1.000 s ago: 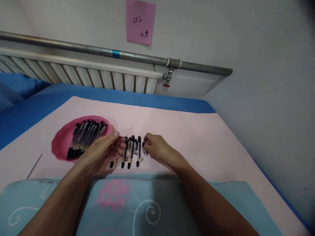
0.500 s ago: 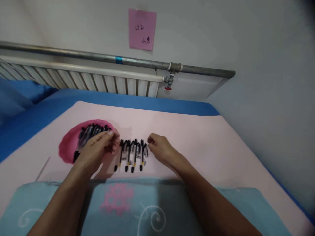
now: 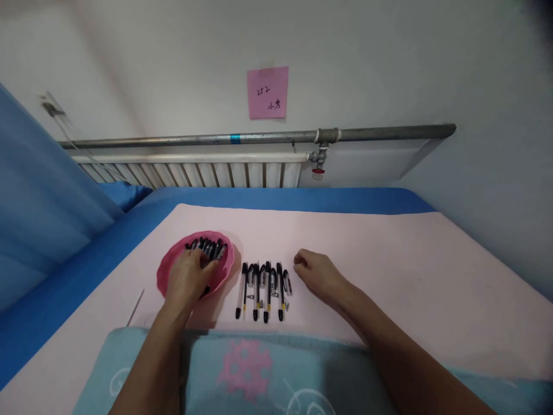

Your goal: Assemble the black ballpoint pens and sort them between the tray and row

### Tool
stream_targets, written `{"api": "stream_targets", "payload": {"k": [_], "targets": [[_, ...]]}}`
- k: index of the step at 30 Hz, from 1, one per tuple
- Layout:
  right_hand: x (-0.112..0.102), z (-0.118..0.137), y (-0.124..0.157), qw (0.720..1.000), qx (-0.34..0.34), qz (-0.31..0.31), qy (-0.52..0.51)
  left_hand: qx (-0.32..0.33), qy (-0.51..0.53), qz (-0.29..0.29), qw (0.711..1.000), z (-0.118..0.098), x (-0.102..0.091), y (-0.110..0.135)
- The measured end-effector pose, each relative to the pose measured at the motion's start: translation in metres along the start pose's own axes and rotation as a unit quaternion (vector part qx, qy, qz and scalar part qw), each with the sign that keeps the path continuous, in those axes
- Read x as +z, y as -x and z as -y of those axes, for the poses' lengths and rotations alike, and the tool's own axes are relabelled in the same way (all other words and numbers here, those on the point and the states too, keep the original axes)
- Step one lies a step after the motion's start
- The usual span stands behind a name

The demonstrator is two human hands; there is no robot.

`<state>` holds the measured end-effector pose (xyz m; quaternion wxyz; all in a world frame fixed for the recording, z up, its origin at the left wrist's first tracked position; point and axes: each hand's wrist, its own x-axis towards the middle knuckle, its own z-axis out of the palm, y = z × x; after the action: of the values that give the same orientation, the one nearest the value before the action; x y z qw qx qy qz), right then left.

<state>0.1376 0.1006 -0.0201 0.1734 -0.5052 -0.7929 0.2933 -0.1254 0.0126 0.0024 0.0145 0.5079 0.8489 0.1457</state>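
A pink dish (image 3: pixel 173 266) on the pale pink sheet holds several black pens (image 3: pixel 208 248). My left hand (image 3: pixel 187 278) lies over the pens in the dish, fingers curled down onto them; what they grip is hidden. To the right of the dish, several black pens (image 3: pixel 263 286) lie side by side in a row on the sheet, with small loose parts beside them. My right hand (image 3: pixel 317 274) rests on the sheet just right of that row, fingers loosely curled, nothing visible in it.
A pale pink sheet (image 3: pixel 389 271) covers a blue mattress (image 3: pixel 285 199). A light blue patterned cloth (image 3: pixel 259 369) lies over my lap. A thin white stick (image 3: pixel 135 307) lies left of the dish. A radiator (image 3: pixel 194 173), a pipe and a pink note (image 3: pixel 267 92) are on the wall behind.
My left hand moved from the row of pens leftward onto the pens in the pink dish. My right hand drew back from the row. The view swung left and up.
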Motion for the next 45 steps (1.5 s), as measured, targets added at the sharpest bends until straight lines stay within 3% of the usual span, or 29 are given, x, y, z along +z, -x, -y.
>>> {"api": "stream_targets", "payload": {"k": [4,6,8,10,12,15,17,21,23,26,28,30,32,34,36,39,45], "targets": [[0.0,-0.001,-0.001,1.0,-0.001,-0.003,-0.006,0.015,-0.038,0.045,0.998,-0.007,0.003,0.003],[-0.001,0.0,-0.001,1.0,0.001,-0.006,-0.013,-0.001,0.006,0.036,0.999,-0.007,0.001,0.005],[-0.003,0.005,0.0,1.0,0.003,-0.013,-0.021,-0.027,0.118,0.01,0.993,-0.01,-0.001,0.008],[-0.006,0.015,0.003,0.998,-0.001,-0.012,-0.068,-0.047,0.298,0.002,0.954,-0.017,-0.003,0.013],[-0.007,0.029,0.008,0.985,-0.009,0.011,-0.174,-0.04,0.478,0.043,0.877,-0.029,-0.001,0.021],[-0.006,0.049,0.017,0.927,0.002,0.06,-0.37,-0.008,0.621,0.188,0.761,-0.048,0.005,0.037],[-0.004,0.057,0.02,0.883,0.01,0.061,-0.465,0.009,0.639,0.283,0.715,-0.057,0.009,0.048],[0.0,0.052,0.016,0.849,0.022,0.031,-0.527,-0.011,0.633,0.368,0.681,-0.064,0.013,0.059],[-0.002,0.044,0.01,0.834,0.032,-0.022,-0.55,-0.037,0.634,0.388,0.668,-0.065,0.014,0.06],[-0.01,0.035,0.003,0.78,0.039,-0.097,-0.617,-0.05,0.648,0.386,0.655,-0.065,0.014,0.058],[-0.013,0.035,0.003,0.75,0.061,-0.067,-0.655,-0.061,0.674,0.356,0.644,-0.065,0.014,0.055],[-0.011,0.04,0.009,0.761,0.098,0.024,-0.641,-0.085,0.713,0.313,0.622,-0.067,0.015,0.052],[-0.004,0.047,0.018,0.813,0.109,0.114,-0.561,-0.107,0.751,0.264,0.596,-0.069,0.015,0.05],[0.007,0.053,0.026,0.865,0.073,0.158,-0.471,-0.122,0.772,0.23,0.579,-0.071,0.015,0.05],[0.015,0.059,0.032,0.89,0.023,0.162,-0.425,-0.126,0.775,0.224,0.578,-0.074,0.014,0.051],[0.017,0.064,0.035,0.887,0.0,0.162,-0.432,-0.12,0.771,0.225,0.583,-0.075,0.011,0.051],[-0.003,0.076,0.039,0.842,0.048,0.269,-0.465,-0.093,0.805,0.172,0.56,-0.06,-0.001,0.04]]}}
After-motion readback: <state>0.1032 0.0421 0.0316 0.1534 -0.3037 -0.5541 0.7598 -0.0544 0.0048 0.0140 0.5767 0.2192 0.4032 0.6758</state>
